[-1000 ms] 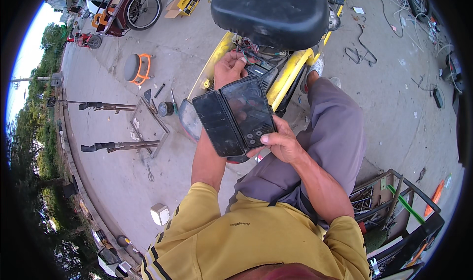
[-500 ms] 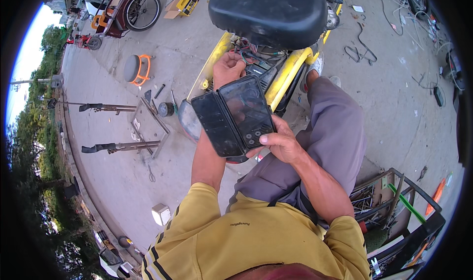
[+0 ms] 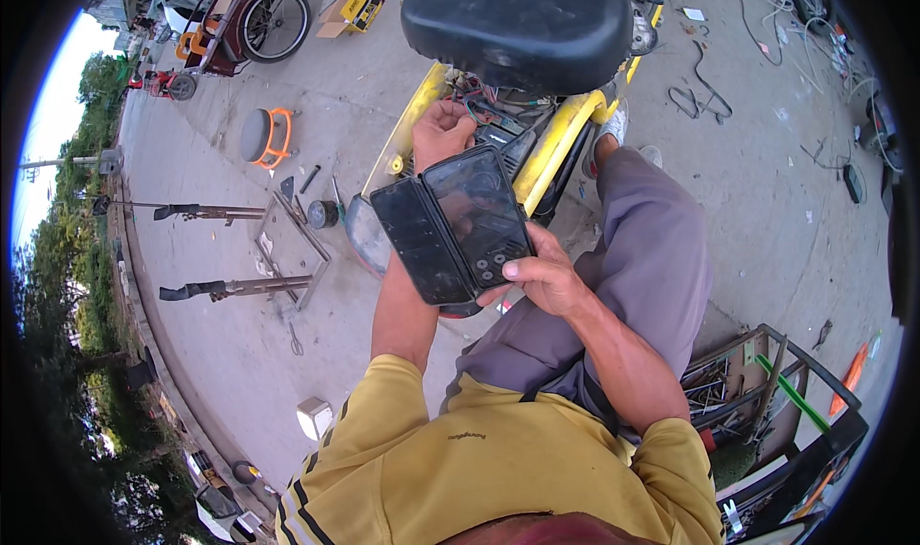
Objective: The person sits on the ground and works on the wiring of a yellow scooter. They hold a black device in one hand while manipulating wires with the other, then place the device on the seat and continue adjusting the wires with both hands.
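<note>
My right hand (image 3: 541, 281) grips an open black flip case (image 3: 465, 224) with a dark glossy panel and small round buttons or discs at its lower right, thumb resting on that side. My left hand (image 3: 444, 128) is further up, behind the case, fingers curled together beside coloured wires (image 3: 479, 99) in the opened body of a yellow two-wheeler (image 3: 556, 157); what it pinches is too small to make out. The black seat (image 3: 517, 23) overhangs those wires, and a dark component (image 3: 503, 138) lies among them. My left forearm runs under the case.
A metal frame with two long bars (image 3: 240, 286), hand tools (image 3: 311, 176), a round tin (image 3: 322, 214) and an orange stool (image 3: 268, 138) are on the left. Further back stand a tricycle (image 3: 264, 23) and a carton (image 3: 359, 3). Cables (image 3: 700, 99) and a tool cart (image 3: 767, 401) are on the right.
Very little differs. The case and both hands sit a few pixels higher and further left, as does the seat; my grip looks the same.
</note>
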`<act>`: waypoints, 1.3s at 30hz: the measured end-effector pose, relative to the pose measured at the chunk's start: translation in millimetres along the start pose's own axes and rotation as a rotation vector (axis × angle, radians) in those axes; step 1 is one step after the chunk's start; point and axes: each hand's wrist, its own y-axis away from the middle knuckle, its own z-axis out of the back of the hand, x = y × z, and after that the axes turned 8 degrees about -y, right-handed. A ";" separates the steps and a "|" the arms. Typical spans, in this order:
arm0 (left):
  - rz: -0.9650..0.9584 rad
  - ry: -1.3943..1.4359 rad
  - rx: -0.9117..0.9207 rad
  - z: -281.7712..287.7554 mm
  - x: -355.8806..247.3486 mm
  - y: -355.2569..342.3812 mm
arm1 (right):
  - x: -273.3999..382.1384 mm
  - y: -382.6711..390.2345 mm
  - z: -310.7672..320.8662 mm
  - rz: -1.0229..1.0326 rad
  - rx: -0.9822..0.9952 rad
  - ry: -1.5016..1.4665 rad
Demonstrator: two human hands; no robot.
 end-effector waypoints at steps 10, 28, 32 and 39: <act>0.019 -0.039 0.005 0.9 2.9 -1.9 | -2.5 -1.0 3.1 -0.007 -0.008 -0.001; 0.047 -0.050 0.010 0.5 -3.8 0.5 | -0.6 -0.2 1.6 -0.003 0.004 -0.010; 0.050 -0.033 0.017 1.1 -3.2 0.2 | -0.9 -0.1 2.4 -0.003 0.008 -0.005; 0.048 -0.033 0.034 2.2 -2.5 -0.3 | -0.5 -0.6 1.2 0.000 0.005 -0.002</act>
